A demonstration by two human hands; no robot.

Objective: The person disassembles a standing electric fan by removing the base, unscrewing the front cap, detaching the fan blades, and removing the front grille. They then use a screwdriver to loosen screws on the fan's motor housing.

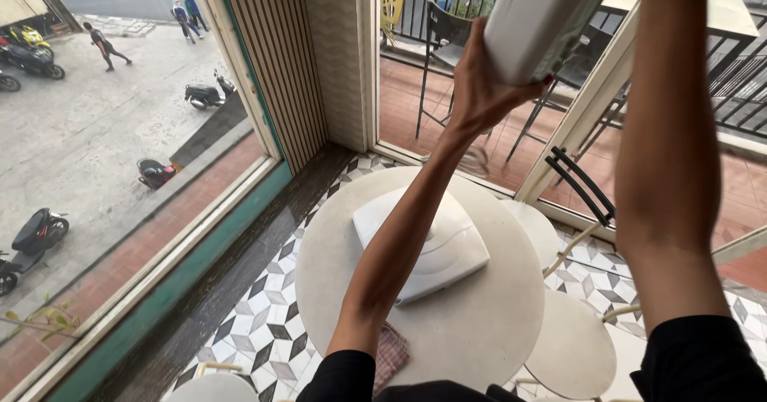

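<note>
white box: a long white box-shaped thing (543, 18) is held up high near the top of the view, above the round table. its top end runs out of sight.
left hand: the left hand (479, 90) is under the low end of the white box. its fingers (523, 92) are curled around that end and the thumb side presses the box. it has hold of the box.
right hand: the right arm (667, 146) goes straight up just beside the box. the right hand is past the top edge, so i cannot tell if its fingers are open or closed.
sleeves: both arms have black sleeves (695, 362) near the shoulders.
round table: a pale round table (487, 322) is far below the hands.
white cover: a white square cover (447, 246) with a round bump lies flat on the table, partly hidden by the left arm.
cloth: a small checked cloth (391, 354) lies at the near edge of the table.
stools: round pale stools (571, 346) stand just beside the table.
floor: the floor (264, 322) has black, white and grey tiles.
window: a big window (120, 170) on the left shows a street with parked scooters (206, 92) and people walking.
balcony: a black chair (443, 30) stands on red tiles outside.
</note>
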